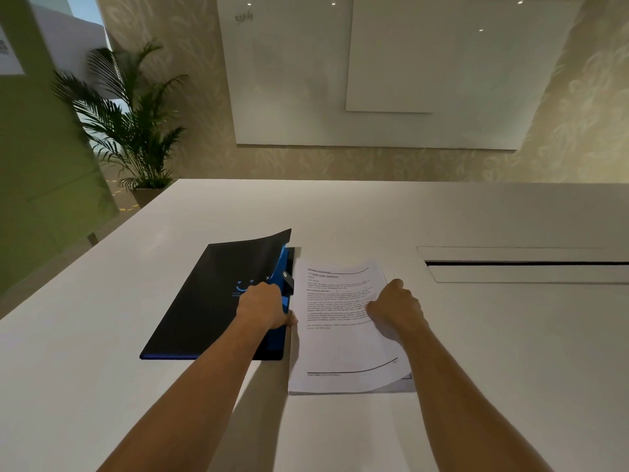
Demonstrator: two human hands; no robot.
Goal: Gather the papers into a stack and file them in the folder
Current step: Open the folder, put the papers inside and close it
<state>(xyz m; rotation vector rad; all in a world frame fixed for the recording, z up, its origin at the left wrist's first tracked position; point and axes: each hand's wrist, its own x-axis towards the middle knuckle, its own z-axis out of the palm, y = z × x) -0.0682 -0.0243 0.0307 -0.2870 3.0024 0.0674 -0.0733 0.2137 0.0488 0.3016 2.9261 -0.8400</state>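
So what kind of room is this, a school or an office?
Probably an office meeting room. There's a big white table with a cable slot, whiteboards on the wall, and a potted palm in the corner.

Left hand [263, 306] pressing down on the black folder [211, 301], fingers curled over its blue right edge; right hand [396, 306] just across, gripping the printed papers [340, 342]; papers' lower corner curling near that wrist; white table [136, 386] underneath.
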